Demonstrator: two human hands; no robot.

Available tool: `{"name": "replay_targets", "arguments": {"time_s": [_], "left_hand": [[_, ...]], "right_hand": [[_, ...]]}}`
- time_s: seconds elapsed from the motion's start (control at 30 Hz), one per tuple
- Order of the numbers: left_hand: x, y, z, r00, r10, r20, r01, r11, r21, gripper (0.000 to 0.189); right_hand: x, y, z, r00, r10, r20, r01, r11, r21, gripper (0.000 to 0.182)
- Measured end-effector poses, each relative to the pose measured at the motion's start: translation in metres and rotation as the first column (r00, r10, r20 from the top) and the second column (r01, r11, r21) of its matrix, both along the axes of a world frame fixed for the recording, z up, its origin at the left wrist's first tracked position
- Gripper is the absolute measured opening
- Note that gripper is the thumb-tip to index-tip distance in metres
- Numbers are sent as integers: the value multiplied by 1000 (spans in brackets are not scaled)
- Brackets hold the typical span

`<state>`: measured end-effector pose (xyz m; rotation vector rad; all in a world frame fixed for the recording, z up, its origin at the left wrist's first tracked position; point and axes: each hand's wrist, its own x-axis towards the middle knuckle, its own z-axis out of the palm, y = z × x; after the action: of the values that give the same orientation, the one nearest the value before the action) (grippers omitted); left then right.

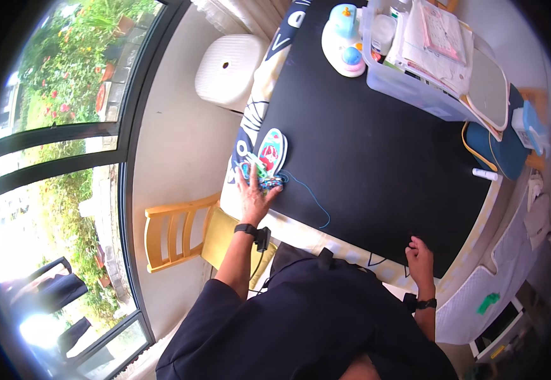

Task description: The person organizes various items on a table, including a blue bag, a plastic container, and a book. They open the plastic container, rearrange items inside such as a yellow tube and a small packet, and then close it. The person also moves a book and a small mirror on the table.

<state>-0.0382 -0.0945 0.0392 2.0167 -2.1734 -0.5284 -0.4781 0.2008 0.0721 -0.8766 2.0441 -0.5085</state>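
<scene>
My left hand (pixel 254 197) is at the left side of the black tabletop (pixel 375 156), fingers spread over a small heap of colourful pieces (pixel 271 182), too small to make out. Just beyond the fingers lies an oval case (pixel 271 151) with a bright red and blue picture and a white rim. A thin blue cord (pixel 311 192) runs from the heap in a loose curve across the black surface. Near the front right edge, my right hand (pixel 418 260) hovers with curled fingers. Whether something thin is pinched in it cannot be seen.
A clear plastic bin (pixel 413 97) with papers and packets stands at the far right, beside a white and blue toy (pixel 346 42). A white tube (pixel 485 174) lies near the right edge. A wooden chair (pixel 175 235) and a white stool (pixel 230 71) stand left of the table.
</scene>
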Motion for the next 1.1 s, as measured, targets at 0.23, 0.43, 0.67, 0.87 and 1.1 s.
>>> {"name": "replay_targets", "arguments": {"time_s": [0.23,0.43,0.67,0.87,1.1], "left_hand": [[-21,3,-11,1000,-20,-15,19,995,-103,87],[-48,9,-6,999,23,-26,-23,999,-33,83],[-88,-14,-14,986,-166,16,166,982,-93,80],[-91,-25,-26,985,-168,30,169,983,-65,86],[-69,-4,20,982,-190,-5,190,980,-65,83]], "right_hand": [[7,1,-17,999,21,41,-20,1000,-16,38],[10,-5,-11,999,37,5,-37,998,-58,38],[12,7,-9,997,0,-81,-16,981,-195,42],[3,20,-4,986,-122,-116,99,977,-190,42],[-8,91,-25,845,-309,-436,260,950,-170,68]]}}
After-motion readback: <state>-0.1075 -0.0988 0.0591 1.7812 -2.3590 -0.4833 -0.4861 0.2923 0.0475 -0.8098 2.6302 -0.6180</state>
